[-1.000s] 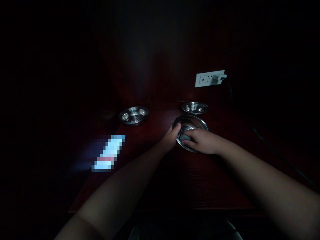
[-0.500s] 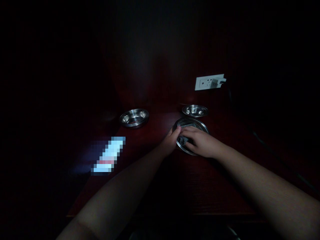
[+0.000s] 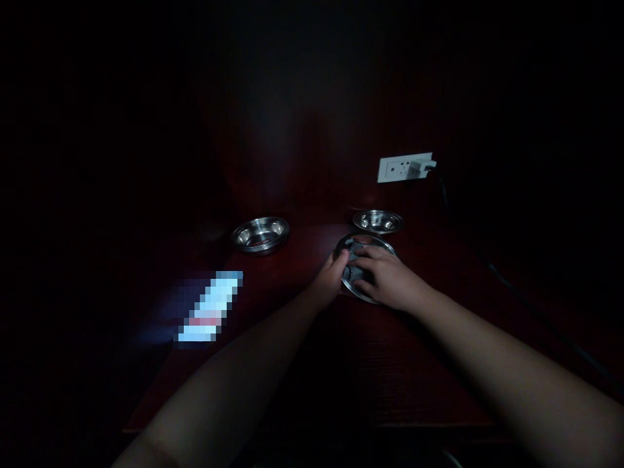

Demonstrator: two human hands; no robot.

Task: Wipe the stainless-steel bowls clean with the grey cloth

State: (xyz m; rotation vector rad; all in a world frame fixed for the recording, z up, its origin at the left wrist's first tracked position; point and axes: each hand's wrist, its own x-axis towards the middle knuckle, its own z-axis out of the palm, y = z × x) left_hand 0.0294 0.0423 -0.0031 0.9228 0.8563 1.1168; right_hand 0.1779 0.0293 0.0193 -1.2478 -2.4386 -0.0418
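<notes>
A shiny metal bowl [image 3: 359,294] is tilted towards me above the dark red table. My left hand [image 3: 329,279] grips its left rim, with the thumb over the edge. A grey patterned cloth [image 3: 358,251] lies inside the bowl. My right hand [image 3: 390,278] reaches over the right side, its fingers bent and pressing on the cloth against the inner surface. The right hand covers much of the bowl's right half. Fingers of the left hand under the rim are hidden.
Metal bowls [image 3: 260,242], apparently stacked, stand at the back left. Another metal bowl [image 3: 378,223] stands just behind my hands. A lit, pixelated screen [image 3: 210,309] lies at left. A white socket plate [image 3: 404,168] with a plug is on the wall; a dark cable [image 3: 531,309] runs at right.
The bowl has tipped a little more towards me, and my right fingers have spread and shifted slightly over the cloth. The whole view has moved slightly.
</notes>
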